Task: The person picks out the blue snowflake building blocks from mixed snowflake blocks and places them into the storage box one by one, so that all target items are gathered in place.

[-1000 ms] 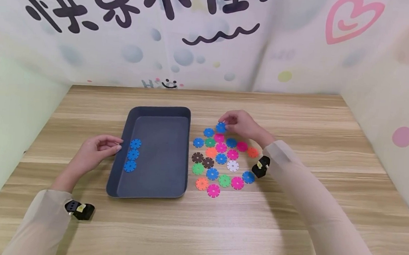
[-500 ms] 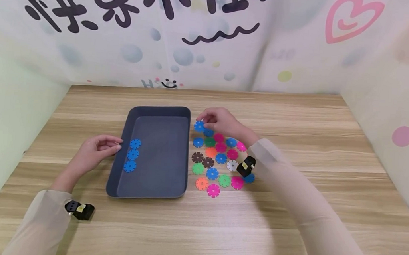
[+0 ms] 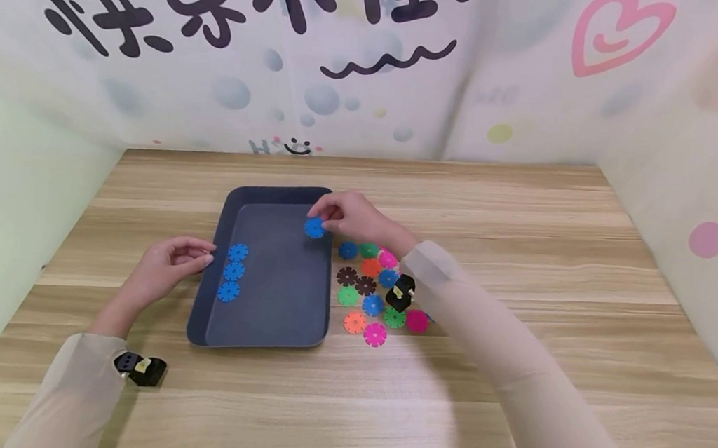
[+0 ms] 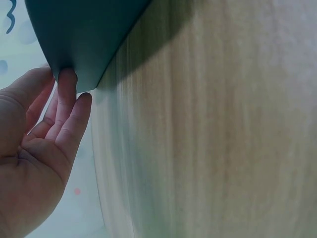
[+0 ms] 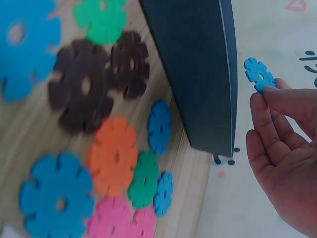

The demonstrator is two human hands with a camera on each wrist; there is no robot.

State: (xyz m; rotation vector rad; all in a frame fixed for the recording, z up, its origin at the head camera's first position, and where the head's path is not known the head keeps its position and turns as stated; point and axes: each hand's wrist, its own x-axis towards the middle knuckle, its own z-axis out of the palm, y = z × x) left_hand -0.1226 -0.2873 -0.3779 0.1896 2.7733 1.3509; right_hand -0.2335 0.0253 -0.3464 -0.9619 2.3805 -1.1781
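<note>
The right hand (image 3: 356, 218), pinching a blue snowflake disc (image 3: 314, 227), has carried it left from the loose pile (image 3: 374, 288) to above the dark tray's (image 3: 261, 343) far right corner, while the relaxed left hand (image 3: 162, 268) touches the tray's left wall.

Right hand (image 5: 285, 163) pinches blue disc (image 5: 258, 74) beyond tray (image 5: 198, 69) wall; coloured discs (image 5: 116, 156) on wood.

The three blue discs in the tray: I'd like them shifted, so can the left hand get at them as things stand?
Probably yes: the left hand rests at the tray wall, the blue discs just inside, nothing covering them.
</note>
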